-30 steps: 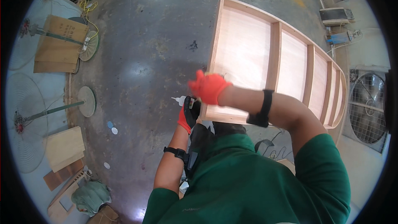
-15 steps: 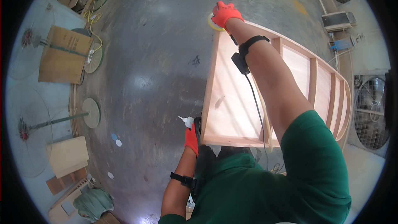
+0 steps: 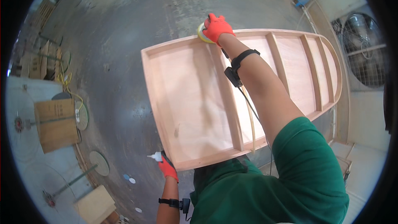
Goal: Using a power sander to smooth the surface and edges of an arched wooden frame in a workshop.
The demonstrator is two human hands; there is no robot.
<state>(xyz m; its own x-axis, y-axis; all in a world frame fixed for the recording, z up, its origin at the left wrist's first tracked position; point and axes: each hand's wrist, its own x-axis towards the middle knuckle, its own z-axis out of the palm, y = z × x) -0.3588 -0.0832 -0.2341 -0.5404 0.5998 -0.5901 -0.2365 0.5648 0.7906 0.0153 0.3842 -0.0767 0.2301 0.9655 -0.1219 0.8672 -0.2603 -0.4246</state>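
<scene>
A large wooden panel (image 3: 186, 108) with a raised rim and rounded right end lies across the view in front of me. My right hand (image 3: 218, 29), in a red glove, grips a round sander (image 3: 201, 33) with a yellow edge at the far rim, beside the first crossbar (image 3: 226, 95). A pale hose (image 3: 251, 126) runs under that arm. At the panel's near left corner, my gloved left hand (image 3: 168, 169) closes around a white bottle (image 3: 156, 156), its pointed nozzle facing left. That hand is beside the rim; I cannot tell whether it touches.
Fans stand along the left wall, with a cardboard sheet (image 3: 57, 122) against one. Small round discs (image 3: 132, 180) lie on the floor near my left hand. A big caged fan (image 3: 365, 49) is set into the right wall. A dark cable (image 3: 255, 114) trails from my right forearm.
My right hand and the sander have moved along the far rim, from the left corner to the first crossbar. The view has shifted, so the panel appears farther left and turned.
</scene>
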